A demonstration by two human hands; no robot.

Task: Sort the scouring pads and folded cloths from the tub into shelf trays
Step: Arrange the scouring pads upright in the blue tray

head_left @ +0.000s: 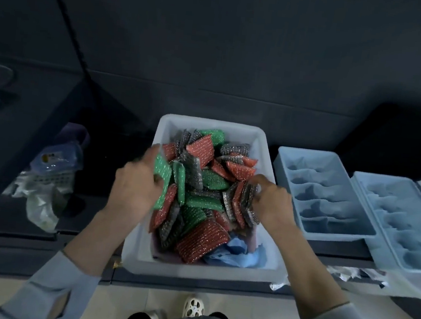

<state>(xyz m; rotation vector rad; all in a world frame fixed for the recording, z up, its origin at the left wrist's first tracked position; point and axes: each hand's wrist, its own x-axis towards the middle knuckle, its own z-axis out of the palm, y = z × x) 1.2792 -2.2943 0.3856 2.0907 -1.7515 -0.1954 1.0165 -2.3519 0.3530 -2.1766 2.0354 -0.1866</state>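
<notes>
A white tub (pixel 200 268) stands in front of me, filled with several glittery scouring pads in red, green and grey. Blue folded cloths (pixel 238 253) lie at its near right corner, under the pads. My left hand (pixel 134 185) grips a green pad (pixel 161 180) at the tub's left side. My right hand (pixel 271 204) holds a stack of grey and red pads (pixel 244 202) standing on edge at the tub's right side.
Two light blue divided trays stand to the right of the tub: one beside it (pixel 322 194), one further right (pixel 403 221). Bags and packaging (pixel 49 176) lie on the dark surface at the left. My shoes show on the tiled floor below.
</notes>
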